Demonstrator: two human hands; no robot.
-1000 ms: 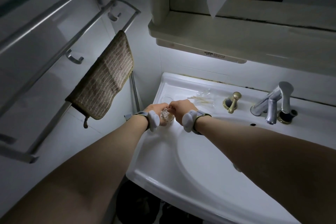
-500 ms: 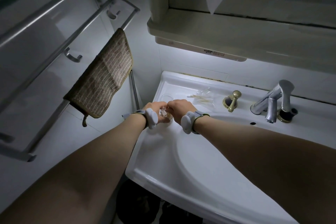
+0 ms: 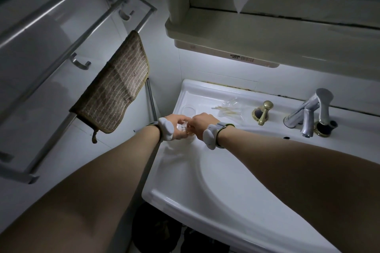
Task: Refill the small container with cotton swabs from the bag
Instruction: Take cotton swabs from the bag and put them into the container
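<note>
A small clear container [image 3: 183, 128] is held between both hands over the left rim of the white sink [image 3: 205, 187]. My left hand [image 3: 176, 123] wraps it from the left. My right hand [image 3: 200, 124] is closed at its top; what its fingertips hold is hidden. A clear round lid [image 3: 188, 109] lies on the sink ledge just behind the hands. Farther right on the ledge lies a clear plastic bag [image 3: 231, 102] with a loose bunch of cotton swabs [image 3: 227, 111] beside it.
A brass drain knob [image 3: 264, 112] and a chrome faucet [image 3: 308, 115] stand on the ledge to the right. A brown striped cloth [image 3: 115, 86] hangs on a metal towel rack [image 3: 61, 51] at left. A cabinet [image 3: 267, 33] overhangs the ledge.
Both hands stay together on the container with only slight shifts. The view has drifted a little.
</note>
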